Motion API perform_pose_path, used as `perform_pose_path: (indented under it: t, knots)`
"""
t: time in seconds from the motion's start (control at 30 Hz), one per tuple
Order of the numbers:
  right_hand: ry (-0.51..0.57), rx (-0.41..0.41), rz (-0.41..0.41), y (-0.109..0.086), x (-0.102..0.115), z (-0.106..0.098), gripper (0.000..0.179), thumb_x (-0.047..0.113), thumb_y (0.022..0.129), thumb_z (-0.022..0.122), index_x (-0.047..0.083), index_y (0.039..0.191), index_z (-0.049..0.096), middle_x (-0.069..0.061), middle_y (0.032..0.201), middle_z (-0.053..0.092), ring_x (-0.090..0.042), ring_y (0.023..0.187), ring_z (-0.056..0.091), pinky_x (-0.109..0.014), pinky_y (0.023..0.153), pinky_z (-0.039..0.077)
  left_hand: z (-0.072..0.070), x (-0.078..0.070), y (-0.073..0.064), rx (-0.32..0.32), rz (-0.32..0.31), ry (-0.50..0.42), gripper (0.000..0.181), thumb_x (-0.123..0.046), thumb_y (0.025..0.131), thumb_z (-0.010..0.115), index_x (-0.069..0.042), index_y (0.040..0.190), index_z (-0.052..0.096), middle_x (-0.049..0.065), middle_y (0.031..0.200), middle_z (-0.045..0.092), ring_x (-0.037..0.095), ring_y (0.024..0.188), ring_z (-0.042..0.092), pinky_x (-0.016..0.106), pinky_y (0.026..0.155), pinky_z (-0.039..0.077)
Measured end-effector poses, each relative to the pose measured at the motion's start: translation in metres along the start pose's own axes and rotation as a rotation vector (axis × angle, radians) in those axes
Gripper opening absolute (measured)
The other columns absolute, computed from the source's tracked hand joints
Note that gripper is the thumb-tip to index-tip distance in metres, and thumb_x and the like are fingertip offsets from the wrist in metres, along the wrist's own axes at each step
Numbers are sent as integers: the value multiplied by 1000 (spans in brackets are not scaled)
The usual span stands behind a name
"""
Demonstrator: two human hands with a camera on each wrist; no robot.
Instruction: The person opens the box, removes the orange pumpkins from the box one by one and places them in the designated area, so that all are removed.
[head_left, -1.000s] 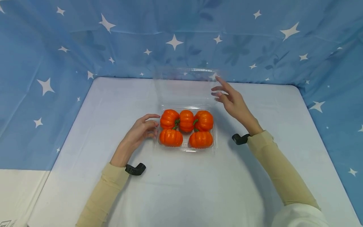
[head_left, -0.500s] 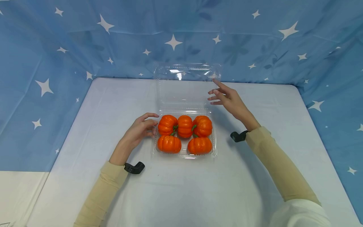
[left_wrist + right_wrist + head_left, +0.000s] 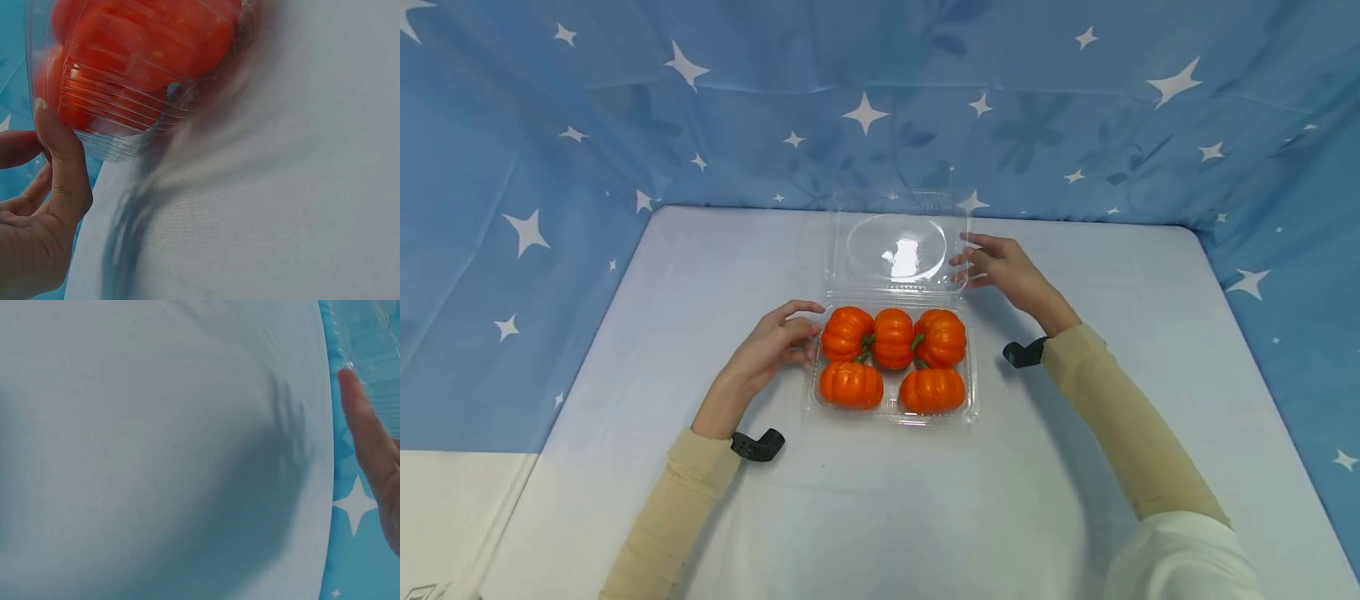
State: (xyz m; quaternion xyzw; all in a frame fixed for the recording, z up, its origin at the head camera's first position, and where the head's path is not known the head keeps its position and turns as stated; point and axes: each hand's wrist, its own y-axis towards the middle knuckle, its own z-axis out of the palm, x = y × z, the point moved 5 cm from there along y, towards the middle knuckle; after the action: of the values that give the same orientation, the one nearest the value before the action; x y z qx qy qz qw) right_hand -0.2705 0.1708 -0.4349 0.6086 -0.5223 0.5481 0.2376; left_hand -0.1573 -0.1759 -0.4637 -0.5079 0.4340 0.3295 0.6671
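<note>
A clear plastic clamshell box (image 3: 891, 414) holds several small orange pumpkins (image 3: 852, 385) with green stems. Its transparent lid (image 3: 868, 279) stands raised at the far side, joined to the base. At the box's left edge, my left hand (image 3: 771, 346) pinches the rim; the left wrist view shows the thumb (image 3: 62, 156) against the box wall and a finger beside it. My right hand (image 3: 1007, 268) is at the lid's right edge, fingers extended, some seen through the clear plastic. In the right wrist view the straight thumb (image 3: 365, 428) meets the lid's edge.
A white-covered table (image 3: 880, 508) lies under the box. Blue cloth with white stars (image 3: 1030, 125) hangs along the back and sides. Each wrist wears a black camera band (image 3: 758, 446).
The base of the box has shifted toward me in the head view. The lid's tilt has changed, and its top edge sits lower than half a second ago. My right hand has moved slightly lower with it.
</note>
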Motion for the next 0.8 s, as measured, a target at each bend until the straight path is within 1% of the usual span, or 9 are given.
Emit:
perform_pose_path:
  t: [0.1, 0.17, 0.3, 0.47, 0.57, 0.63, 0.7, 0.77, 0.8]
  knots:
    - [30, 34, 56, 5, -6, 1, 54, 21, 111, 43, 3, 160, 31, -29, 140, 59, -28, 112, 72, -37, 96, 59, 0, -1, 0, 2, 4, 3, 37, -8, 104, 51, -5, 141, 49, 1, 75, 60, 15, 63, 53, 25, 58, 52]
    - [51, 64, 84, 7, -9, 2, 54, 21, 111, 42, 1, 160, 30, -30, 140, 59, -25, 109, 73, -37, 96, 59, 0, -1, 0, 2, 6, 7, 37, -8, 104, 51, -5, 141, 49, 1, 74, 60, 15, 62, 53, 26, 58, 52]
    - [57, 85, 128, 10, -15, 5, 53, 20, 112, 40, -1, 159, 29, -30, 138, 60, -18, 104, 74, -36, 94, 60, 1, 0, 0, 2, 12, 10, 37, -10, 104, 52, -5, 141, 48, 1, 74, 60, 14, 62, 54, 26, 58, 52]
    - [53, 80, 174, 10, -22, 5, 53, 22, 112, 40, -2, 159, 30, -28, 135, 63, -16, 98, 73, -32, 90, 61, 2, 0, 0, 10, 11, 8, 37, -10, 105, 52, -5, 141, 48, 2, 74, 59, 15, 63, 53, 26, 59, 52]
    - [67, 65, 194, 10, -25, 6, 54, 24, 112, 42, -4, 158, 32, -26, 132, 66, -15, 90, 73, -30, 86, 62, 2, 1, 0, 11, 4, 6, 37, -10, 105, 52, -4, 141, 47, 2, 73, 59, 15, 64, 53, 25, 59, 52]
    - [74, 49, 202, 9, -25, 6, 54, 25, 112, 44, -4, 156, 34, -26, 129, 67, -15, 86, 72, -30, 85, 62, 2, 2, -1, 12, 1, 6, 38, -9, 105, 52, -3, 142, 46, 2, 73, 59, 15, 63, 53, 26, 59, 52]
    - [56, 38, 204, 5, -23, 7, 54, 26, 111, 44, -6, 154, 36, -27, 129, 66, -19, 86, 72, -33, 88, 61, 3, 2, -1, 15, 1, 4, 39, -9, 105, 52, -3, 143, 45, 2, 73, 59, 15, 63, 53, 26, 59, 52]
    - [6, 18, 195, -1, -18, 7, 54, 26, 111, 43, -7, 153, 37, -29, 131, 63, -26, 93, 72, -39, 95, 59, 3, 2, -1, 19, 6, 4, 39, -8, 105, 51, -2, 143, 45, 2, 73, 59, 15, 63, 54, 26, 58, 52]
    - [-37, 6, 181, -5, -14, 7, 54, 25, 111, 43, -7, 153, 37, -30, 134, 61, -30, 98, 71, -42, 98, 58, 4, 1, -1, 21, 10, 4, 39, -9, 105, 51, -2, 143, 44, 2, 73, 59, 15, 62, 54, 26, 58, 52]
